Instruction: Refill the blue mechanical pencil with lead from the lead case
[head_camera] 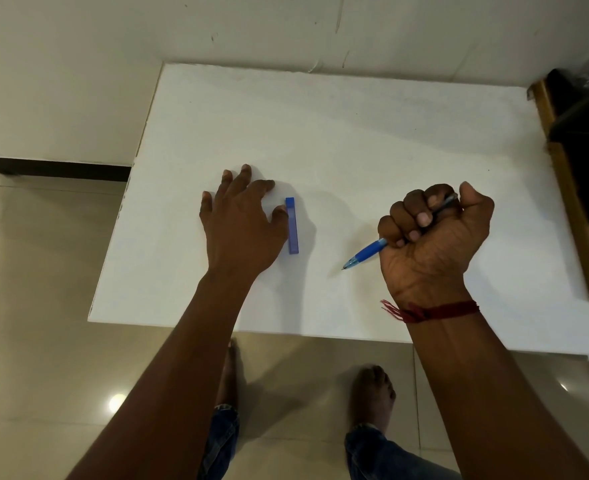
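A slim blue lead case [292, 226] lies flat on the white table [355, 133], its long side pointing away from me. My left hand [241, 223] is spread palm down just left of the case, with the thumb touching its upper left edge. My right hand [431, 237] is raised above the table in a fist, palm toward me, closed around the blue mechanical pencil [367, 252]. The pencil's tip points down and to the left, and its rear end shows between my fingers and thumb.
A dark box on a wooden stand [584, 150] sits against the table's right edge. A white wall rises behind the table. The tiled floor [43, 271] lies left of and below the table, where my bare feet show near the front edge.
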